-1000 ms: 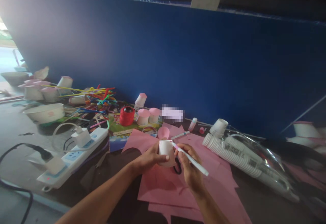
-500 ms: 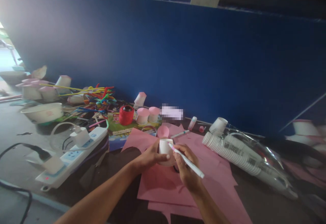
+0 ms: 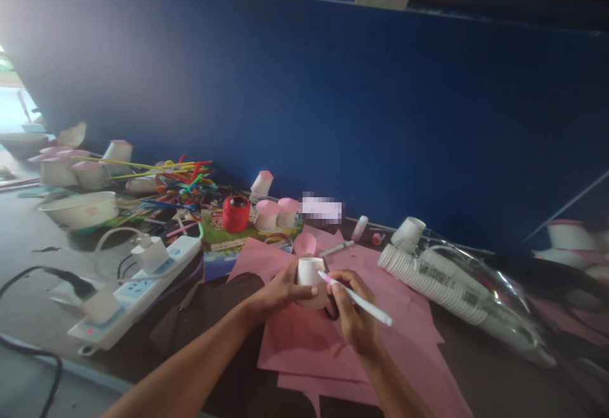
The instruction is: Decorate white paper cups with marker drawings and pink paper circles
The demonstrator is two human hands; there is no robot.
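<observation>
My left hand [image 3: 288, 286] is closed around the left side of a white paper cup [image 3: 309, 271], its thumb across the front. A pink round piece [image 3: 311, 299] shows at the cup's lower end. In my right hand [image 3: 352, 310] is a white marker pen [image 3: 364, 304], gripped like a writing tool. Its pink tip end points at the cup's right side; whether it touches is too small to tell. Both hands are above sheets of pink paper [image 3: 295, 348]. Just beyond the cup lies a pink paper disc [image 3: 305, 243], with another pen [image 3: 339, 248] beside it.
A sleeve of stacked paper cups [image 3: 428, 285] lies at right. On the left are a power strip [image 3: 143, 291], a bowl [image 3: 80, 210] and colourful pipe cleaners [image 3: 190, 180]. Pink-topped cups [image 3: 267, 215] and a red spool [image 3: 236, 214] stand before the blue wall [image 3: 333, 101].
My right hand has shifted slightly right and down with the marker pen, and the pen's tip has drawn away from the cup's upper edge. My left hand keeps its hold.
</observation>
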